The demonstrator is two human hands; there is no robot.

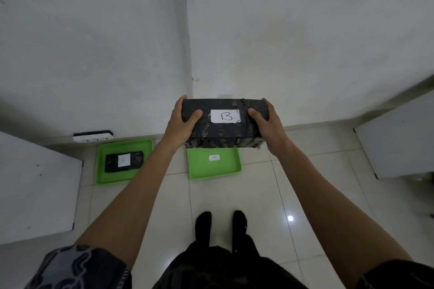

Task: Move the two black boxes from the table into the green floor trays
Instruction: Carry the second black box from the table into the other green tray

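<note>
I hold a black box (223, 134) with a white label marked B out in front of me at arm's length. My left hand (180, 124) grips its left end and my right hand (270, 129) grips its right end. Below it on the floor lies a green tray (199, 171) with a small white label; the box hides the tray's far part. To the left, a second green tray (101, 176) holds the other black box (133, 159), which lies flat with a white label on top.
A white table (35, 190) stands at the left and another white table (399, 138) at the right. White walls meet in a corner ahead. A black-and-white power strip (92, 136) lies by the wall behind the left tray. My feet (220, 223) stand on pale tiles.
</note>
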